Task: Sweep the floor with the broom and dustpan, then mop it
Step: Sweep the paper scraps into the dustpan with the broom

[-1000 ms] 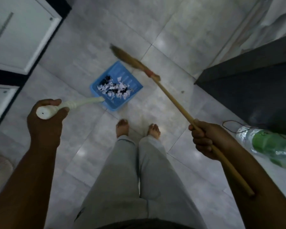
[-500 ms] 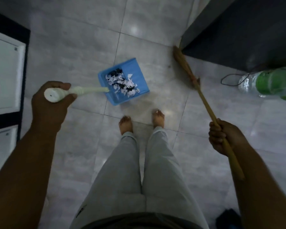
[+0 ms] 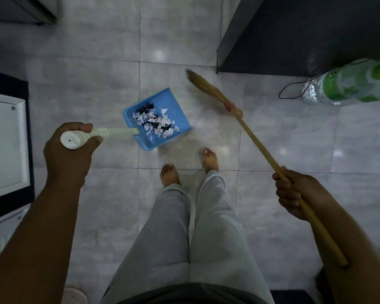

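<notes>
A blue dustpan (image 3: 176, 110) hangs over the grey tiled floor (image 3: 97, 88) just ahead of my bare feet, loaded with white and black paper scraps (image 3: 155, 122). My left hand (image 3: 69, 150) is closed around the end of its long white handle (image 3: 110, 132). My right hand (image 3: 294, 194) grips the wooden stick of the broom (image 3: 257, 141). The straw head (image 3: 204, 84) points up and left, to the right of the dustpan and apart from it. The broom head looks blurred.
A dark cabinet or counter (image 3: 305, 34) fills the upper right. A large plastic water bottle (image 3: 349, 84) with a green label lies beside it, with a thin black cord (image 3: 292, 93) on the floor. White panelled doors (image 3: 4, 145) stand at the left.
The view has swung round, so the dark cabinet sits further up and right. The broom head has moved left, away from the cabinet's edge and nearer the dustpan. Both hands keep their grips.
</notes>
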`<state>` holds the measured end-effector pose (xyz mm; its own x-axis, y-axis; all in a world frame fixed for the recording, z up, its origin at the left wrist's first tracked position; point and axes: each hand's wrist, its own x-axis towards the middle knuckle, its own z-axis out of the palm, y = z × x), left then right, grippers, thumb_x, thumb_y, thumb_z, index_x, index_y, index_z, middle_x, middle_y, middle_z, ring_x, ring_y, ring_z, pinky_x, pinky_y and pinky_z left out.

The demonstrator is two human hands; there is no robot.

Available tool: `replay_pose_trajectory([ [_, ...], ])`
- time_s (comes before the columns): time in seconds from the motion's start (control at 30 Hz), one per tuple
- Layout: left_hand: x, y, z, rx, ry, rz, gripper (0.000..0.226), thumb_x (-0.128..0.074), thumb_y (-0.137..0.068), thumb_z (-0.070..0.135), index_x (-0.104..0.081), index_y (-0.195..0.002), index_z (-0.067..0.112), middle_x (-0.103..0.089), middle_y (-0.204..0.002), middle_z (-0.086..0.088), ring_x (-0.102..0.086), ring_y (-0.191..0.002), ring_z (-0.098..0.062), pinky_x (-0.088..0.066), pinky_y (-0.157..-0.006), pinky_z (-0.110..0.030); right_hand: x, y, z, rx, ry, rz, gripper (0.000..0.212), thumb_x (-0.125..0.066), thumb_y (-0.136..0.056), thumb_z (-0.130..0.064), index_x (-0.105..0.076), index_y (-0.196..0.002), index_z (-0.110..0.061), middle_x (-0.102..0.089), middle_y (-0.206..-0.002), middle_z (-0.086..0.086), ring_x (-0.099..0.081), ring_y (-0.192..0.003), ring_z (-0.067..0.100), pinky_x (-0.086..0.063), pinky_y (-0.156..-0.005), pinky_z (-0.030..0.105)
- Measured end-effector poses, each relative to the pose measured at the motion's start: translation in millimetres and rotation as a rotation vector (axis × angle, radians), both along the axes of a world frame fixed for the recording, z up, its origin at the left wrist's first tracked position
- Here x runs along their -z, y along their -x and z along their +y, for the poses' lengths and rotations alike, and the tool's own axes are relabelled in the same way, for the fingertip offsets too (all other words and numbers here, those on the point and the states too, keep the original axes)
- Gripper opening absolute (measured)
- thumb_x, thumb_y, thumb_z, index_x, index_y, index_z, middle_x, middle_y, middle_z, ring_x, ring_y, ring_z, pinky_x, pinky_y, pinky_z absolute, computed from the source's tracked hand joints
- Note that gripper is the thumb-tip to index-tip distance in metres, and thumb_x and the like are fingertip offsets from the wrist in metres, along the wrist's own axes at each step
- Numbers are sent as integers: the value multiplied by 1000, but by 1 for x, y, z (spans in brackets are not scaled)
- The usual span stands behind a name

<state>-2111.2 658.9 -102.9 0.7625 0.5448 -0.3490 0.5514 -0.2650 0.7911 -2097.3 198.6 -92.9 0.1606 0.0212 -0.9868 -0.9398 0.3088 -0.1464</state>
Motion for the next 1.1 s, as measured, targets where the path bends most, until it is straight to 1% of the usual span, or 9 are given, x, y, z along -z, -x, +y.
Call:
replay_pose_trajectory([
  [0.1, 0, -10, -7, 34, 0, 3, 33, -77, -82, 7, -62, -88, 36, -68, -115, 1, -64, -100, -10, -54, -97, -38, 2, -9, -37, 113, 58, -7, 34, -32, -105, -30, -44, -78, -13, -36, -46, -6, -29, -27, 3, -23, -25, 16],
  [0.3, 4, -28, -21, 92, -22, 13, 28, -79, -81, 11, -62, -91, 32, -68, -112, 5, -63, -92, 1, -54, -90, -24, 40, -40, -44, 280, 124, 15, 39, -26, -105, -28, -36, -69, -18, -30, -41, -8, -28, -31, 3, -22, -31, 14],
  [0.37, 9, -29, -24, 94, -41, 24, 27, -79, -81, 11, -63, -92, 29, -68, -113, 4, -64, -94, -3, -54, -92, -28, 52, -48, -22, 192, 115, 43, 38, -26, -104, -25, -36, -68, -18, -31, -40, -8, -27, -30, 4, -22, -30, 15],
  [0.47, 14, -27, -24, 80, -29, 21, 32, -79, -80, 10, -62, -88, 36, -68, -113, 2, -64, -101, -13, -54, -96, -39, 56, -42, 15, 14, 96, 69, 36, -29, -104, -21, -41, -71, -15, -36, -40, -7, -28, -28, 5, -22, -28, 13],
  [0.57, 14, -22, -20, 60, -17, 34, 31, -80, -79, 13, -63, -88, 38, -69, -113, 3, -65, -99, -10, -55, -95, -40, 40, -23, 40, -82, 31, 104, 36, -31, -106, -28, -46, -78, -12, -37, -46, -4, -29, -29, 7, -23, -28, 15],
  [0.7, 9, -14, -14, -6, 18, 35, 32, -79, -79, 9, -61, -87, 35, -69, -116, -3, -65, -105, -18, -53, -97, -43, 3, -1, 41, -104, -75, 138, 35, -34, -106, -32, -48, -83, -10, -38, -50, -1, -31, -29, 8, -26, -28, 16],
  [0.8, -3, -6, -4, -95, 36, 26, 32, -77, -79, 4, -60, -87, 30, -69, -116, -5, -65, -107, -22, -53, -98, -46, -29, 6, 35, -104, -68, 127, 34, -35, -106, -31, -48, -83, -9, -35, -50, -1, -29, -28, 8, -25, -27, 15],
  [1.0, -37, 5, 18, -219, 62, -4, 34, -76, -76, 0, -61, -86, 29, -69, -111, -4, -65, -104, -25, -54, -94, -51, -85, -18, 39, -153, -51, 66, 33, -36, -105, -32, -48, -85, -9, -36, -49, -1, -29, -27, 8, -26, -25, 16],
  [1.1, -60, 6, 28, -240, 73, -16, 32, -78, -76, 2, -63, -87, 29, -69, -107, -1, -65, -100, -21, -55, -93, -51, -108, -33, 56, -187, -49, 10, 32, -36, -105, -32, -49, -86, -10, -37, -50, -1, -30, -28, 8, -26, -26, 16],
])
